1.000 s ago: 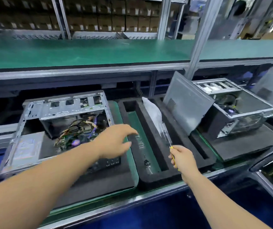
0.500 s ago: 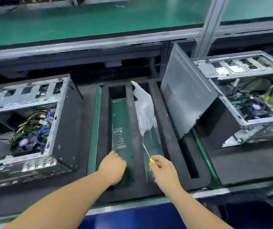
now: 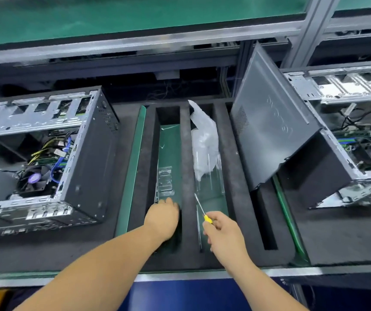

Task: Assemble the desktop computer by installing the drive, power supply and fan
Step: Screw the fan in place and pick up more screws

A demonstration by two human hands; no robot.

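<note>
Left hand [image 3: 163,217] down in the left slot of the foam tray [image 3: 236,176], fingers hidden, grip impossible to tell. Right hand [image 3: 223,231] clenched around screwdriver [image 3: 202,209]. Open computer case [image 3: 45,158] waiting at left. Better to lift the small part slowly, screwdriver tip kept away from the plastic bag [image 3: 203,140]

Two bare forearms, sleeveless, ungloved left hand [image 3: 162,217] and right hand [image 3: 223,233]

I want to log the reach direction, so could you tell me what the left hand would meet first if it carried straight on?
Most likely the clear plastic tray lying in the foam slot: the left hand points at it, fingertips at its near edge; contact unclear.
</note>
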